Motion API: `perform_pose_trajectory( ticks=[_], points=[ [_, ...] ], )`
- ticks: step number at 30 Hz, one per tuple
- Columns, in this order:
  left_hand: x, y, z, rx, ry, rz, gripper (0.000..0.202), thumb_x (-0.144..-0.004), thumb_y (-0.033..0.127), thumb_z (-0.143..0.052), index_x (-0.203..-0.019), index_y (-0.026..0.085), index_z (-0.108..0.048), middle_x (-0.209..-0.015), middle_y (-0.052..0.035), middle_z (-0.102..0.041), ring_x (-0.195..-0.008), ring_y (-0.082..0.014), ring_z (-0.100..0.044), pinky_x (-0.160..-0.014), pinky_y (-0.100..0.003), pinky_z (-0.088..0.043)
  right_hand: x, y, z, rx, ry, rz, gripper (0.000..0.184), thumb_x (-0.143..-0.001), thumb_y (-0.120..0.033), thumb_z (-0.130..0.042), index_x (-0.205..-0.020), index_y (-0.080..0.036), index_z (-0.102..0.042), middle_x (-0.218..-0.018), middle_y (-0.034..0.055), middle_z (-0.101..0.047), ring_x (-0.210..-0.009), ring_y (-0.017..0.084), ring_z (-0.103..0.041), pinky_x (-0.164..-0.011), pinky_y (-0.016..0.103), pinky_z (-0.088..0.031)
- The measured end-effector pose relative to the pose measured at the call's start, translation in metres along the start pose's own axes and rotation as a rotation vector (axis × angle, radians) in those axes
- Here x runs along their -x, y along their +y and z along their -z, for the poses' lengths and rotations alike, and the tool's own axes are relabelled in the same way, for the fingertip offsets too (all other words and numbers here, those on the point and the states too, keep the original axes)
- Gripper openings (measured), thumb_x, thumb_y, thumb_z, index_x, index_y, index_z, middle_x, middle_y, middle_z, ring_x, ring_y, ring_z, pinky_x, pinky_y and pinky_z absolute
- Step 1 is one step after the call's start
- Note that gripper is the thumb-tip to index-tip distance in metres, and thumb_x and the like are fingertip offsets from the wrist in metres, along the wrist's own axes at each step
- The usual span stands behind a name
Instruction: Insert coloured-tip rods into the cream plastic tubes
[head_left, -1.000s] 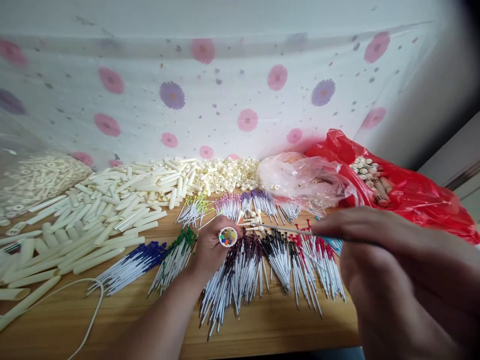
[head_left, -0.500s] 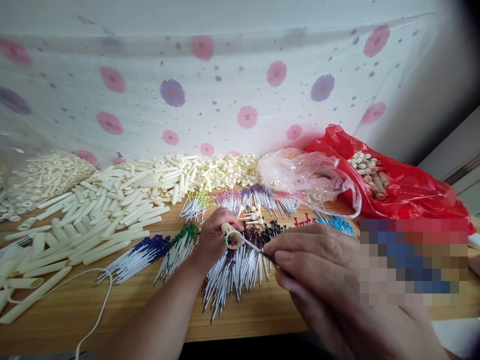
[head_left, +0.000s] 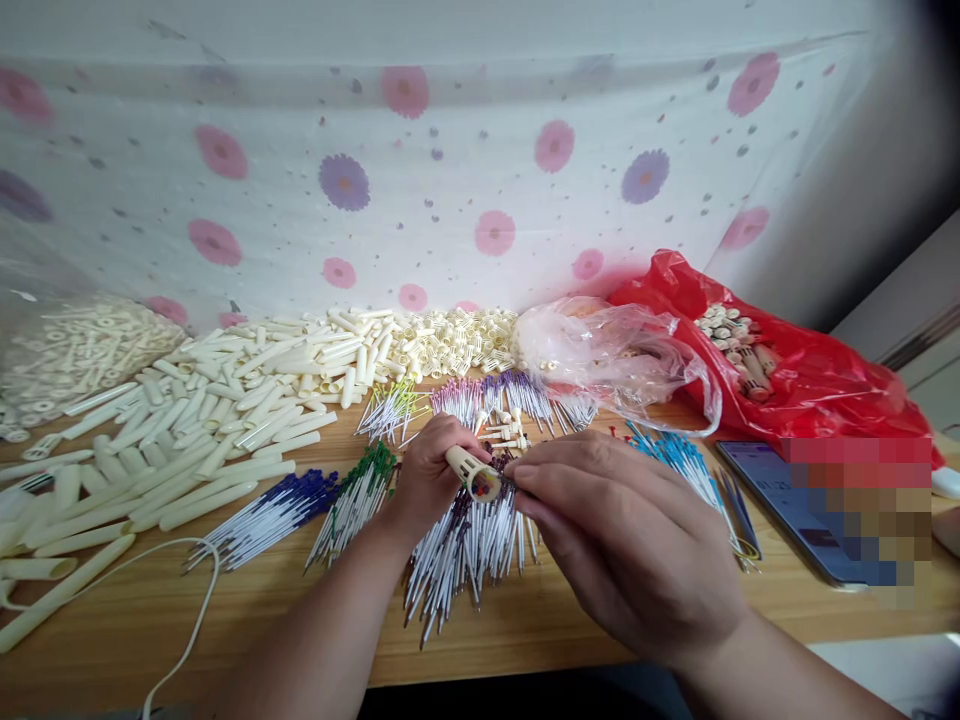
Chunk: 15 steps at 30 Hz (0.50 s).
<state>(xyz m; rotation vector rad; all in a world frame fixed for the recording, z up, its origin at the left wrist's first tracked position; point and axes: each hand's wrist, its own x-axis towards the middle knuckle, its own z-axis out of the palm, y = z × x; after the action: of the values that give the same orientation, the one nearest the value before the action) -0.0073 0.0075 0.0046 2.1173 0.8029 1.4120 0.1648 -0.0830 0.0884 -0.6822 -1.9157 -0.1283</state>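
My left hand (head_left: 427, 480) is closed round a short cream pen barrel (head_left: 471, 470) whose open end shows several coloured refill tips. My right hand (head_left: 630, 545) pinches at that open end, fingertips pressed to it; the thin refill it pushed in is almost hidden. Both hands hover over a heap of white refills with dark tips (head_left: 465, 545) on the wooden table (head_left: 247, 625). Green-tipped refills (head_left: 352, 495) and blue-tipped refills (head_left: 266, 515) lie to the left.
Cream pen barrels (head_left: 217, 425) lie heaped at the left, small cream springs (head_left: 457, 345) behind. A clear bag (head_left: 615, 355) and a red bag (head_left: 810, 385) with parts sit at the right. Light-blue refills (head_left: 679, 460), a phone (head_left: 795, 510), a white cord (head_left: 191, 620).
My right hand has come in from the right with a thin refill and slid it into the barrel's open end. The left hand tilted the barrel toward it.
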Motion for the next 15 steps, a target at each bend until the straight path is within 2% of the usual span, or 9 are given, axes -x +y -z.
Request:
perform_pose_trajectory(
  ticks=[3,6,9,15],
  points=[
    [0.000,-0.001,0.001,-0.030,-0.014,-0.030,0.033,-0.083,0.051,-0.056,-0.071,0.020,-0.056,-0.068,-0.0003,-0.051,-0.067,-0.0166,-0.048,-0.062,-0.031,-0.038,0.007,0.010,-0.009,0.054,0.022,-0.062,0.012,-0.082,-0.008,-0.062,-0.093,-0.014,-0.064,-0.081,0.0059,-0.065,-0.072,0.013,-0.060,-0.064,0.026,-0.052],
    [0.001,-0.004,0.003,-0.029,-0.095,-0.030,0.053,-0.081,0.068,-0.040,-0.086,0.019,-0.058,-0.078,-0.0032,-0.052,-0.074,-0.0187,-0.049,-0.067,-0.033,-0.040,0.012,0.020,-0.012,0.071,0.044,-0.137,0.009,-0.080,-0.011,-0.065,-0.087,-0.016,-0.065,-0.076,0.0027,-0.059,-0.070,0.012,-0.055,-0.061,0.025,-0.048],
    [0.002,-0.004,0.005,-0.042,-0.125,-0.023,0.055,-0.088,0.064,-0.028,-0.092,0.019,-0.058,-0.083,-0.0050,-0.052,-0.080,-0.0200,-0.051,-0.072,-0.034,-0.040,0.013,0.025,-0.009,0.024,0.054,-0.187,0.007,-0.079,-0.011,-0.068,-0.079,-0.015,-0.062,-0.074,0.0011,-0.053,-0.068,0.010,-0.053,-0.060,0.023,-0.046],
    [0.001,-0.004,0.004,-0.110,-0.073,-0.037,0.047,-0.089,0.060,-0.033,-0.089,0.019,-0.057,-0.081,-0.0043,-0.052,-0.078,-0.0190,-0.050,-0.069,-0.032,-0.040,0.015,0.027,-0.007,0.049,-0.015,-0.196,0.009,-0.083,-0.008,-0.059,-0.086,-0.015,-0.065,-0.079,0.0031,-0.058,-0.074,0.012,-0.054,-0.065,0.026,-0.046]
  ],
)
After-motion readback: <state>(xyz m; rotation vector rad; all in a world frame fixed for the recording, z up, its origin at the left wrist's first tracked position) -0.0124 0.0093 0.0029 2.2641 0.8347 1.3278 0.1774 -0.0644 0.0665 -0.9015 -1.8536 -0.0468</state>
